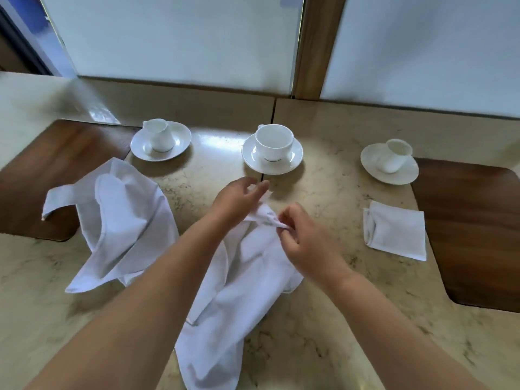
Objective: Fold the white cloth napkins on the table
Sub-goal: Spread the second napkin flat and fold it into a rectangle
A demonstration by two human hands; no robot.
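Note:
A crumpled white napkin hangs from both of my hands over the middle of the marble table, its lower end trailing toward me. My left hand holds its top edge, and my right hand pinches a corner of the same edge just beside it. A second unfolded white napkin lies rumpled on the table to the left. A folded white napkin rests flat on the right.
Three white cups on saucers stand in a row at the back: left cup, middle cup, right cup. Dark wooden insets lie at the table's left and right sides. A frosted partition rises behind the table.

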